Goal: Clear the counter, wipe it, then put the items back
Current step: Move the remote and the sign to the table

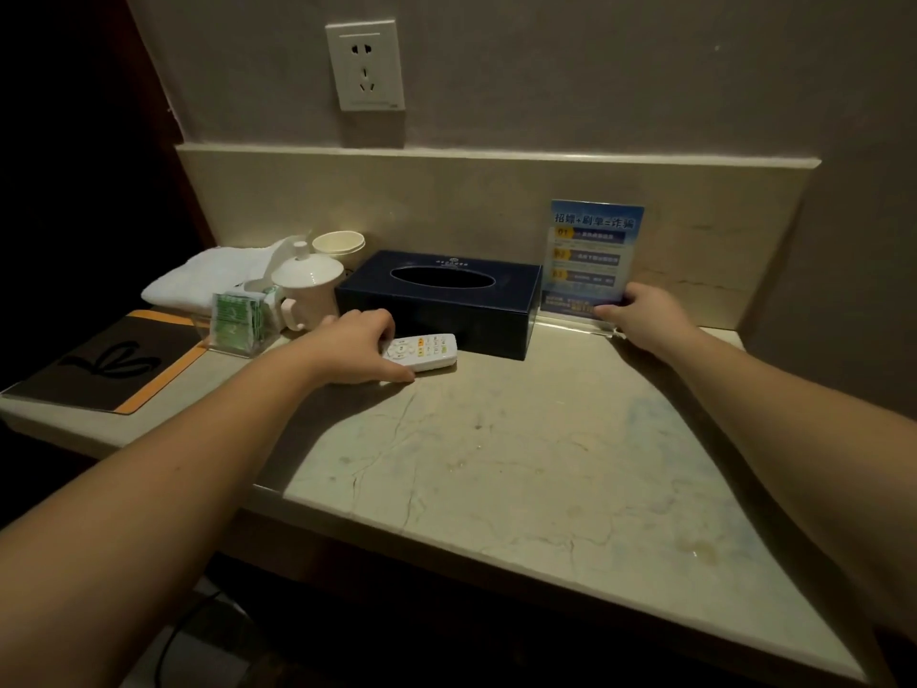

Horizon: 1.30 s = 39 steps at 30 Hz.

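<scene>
Pale marble counter [496, 464], bare across the front, items crowded along the back edge. Dark navy rectangular tissue box [439, 310] at centre, oval slot showing nothing but black. Clear acrylic holder [233, 335] on the left, packed with green sachets [233, 317]. Behind it, white lidded ceramic mug [307, 290], cream paper cup [338, 243], folded white towel [213, 275]. Left hand [362, 347] stretched forward, palm down, fingers curled over the near end of a white remote control [422, 351] lying flat just before the box. Right hand [640, 315] reaching far, fingers pinching the lower corner of an upright blue acrylic sign [593, 255].
</scene>
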Each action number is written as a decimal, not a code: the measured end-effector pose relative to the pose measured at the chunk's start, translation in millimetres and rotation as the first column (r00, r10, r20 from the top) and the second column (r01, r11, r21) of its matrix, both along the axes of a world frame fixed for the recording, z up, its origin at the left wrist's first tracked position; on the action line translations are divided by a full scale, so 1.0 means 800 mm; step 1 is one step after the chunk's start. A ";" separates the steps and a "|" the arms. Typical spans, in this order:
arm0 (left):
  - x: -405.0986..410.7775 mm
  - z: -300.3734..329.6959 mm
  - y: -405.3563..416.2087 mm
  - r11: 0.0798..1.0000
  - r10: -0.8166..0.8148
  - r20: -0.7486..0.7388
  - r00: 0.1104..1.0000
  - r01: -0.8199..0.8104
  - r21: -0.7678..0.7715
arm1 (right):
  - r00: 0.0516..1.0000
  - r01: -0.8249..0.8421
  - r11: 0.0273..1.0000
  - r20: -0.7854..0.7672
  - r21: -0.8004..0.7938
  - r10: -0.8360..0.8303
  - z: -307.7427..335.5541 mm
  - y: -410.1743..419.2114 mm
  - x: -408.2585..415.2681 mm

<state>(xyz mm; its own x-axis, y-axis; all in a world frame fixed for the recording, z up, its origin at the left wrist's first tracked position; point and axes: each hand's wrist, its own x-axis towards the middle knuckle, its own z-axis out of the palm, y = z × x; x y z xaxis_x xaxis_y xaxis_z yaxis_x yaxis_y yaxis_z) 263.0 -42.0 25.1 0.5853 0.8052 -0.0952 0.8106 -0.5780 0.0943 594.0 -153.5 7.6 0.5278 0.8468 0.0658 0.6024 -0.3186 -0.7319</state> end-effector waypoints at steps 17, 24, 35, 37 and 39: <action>-0.021 0.042 -0.088 0.999 0.023 0.336 0.942 -0.033 0.024 | 0.981 0.160 0.968 -0.140 0.191 -0.135 0.060 -0.109 -0.047; -0.073 0.055 -0.189 0.972 0.156 0.679 0.717 0.009 -0.233 | 0.974 0.166 0.952 -0.196 0.259 -0.116 0.085 -0.215 -0.126; -0.113 0.042 -0.352 0.849 0.267 0.808 0.525 0.268 -0.455 | 0.949 0.210 0.928 -0.292 0.308 -0.118 0.056 -0.398 -0.239; -0.110 0.032 -0.375 0.794 0.299 0.790 0.536 0.319 -0.517 | 0.929 0.253 0.918 -0.340 0.305 -0.144 0.036 -0.430 -0.248; -0.108 0.017 -0.395 0.749 0.306 0.770 0.560 0.358 -0.558 | 0.911 0.299 0.914 -0.368 0.275 -0.187 0.013 -0.461 -0.253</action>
<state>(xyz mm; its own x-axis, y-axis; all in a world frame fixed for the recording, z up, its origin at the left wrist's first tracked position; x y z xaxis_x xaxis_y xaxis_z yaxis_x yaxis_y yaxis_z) 176.5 -357.9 38.7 0.6870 0.7261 -0.0286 0.1768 -0.1289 0.9758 391.4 -522.3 17.7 0.7526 0.6513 0.0965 0.2444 -0.1404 -0.9595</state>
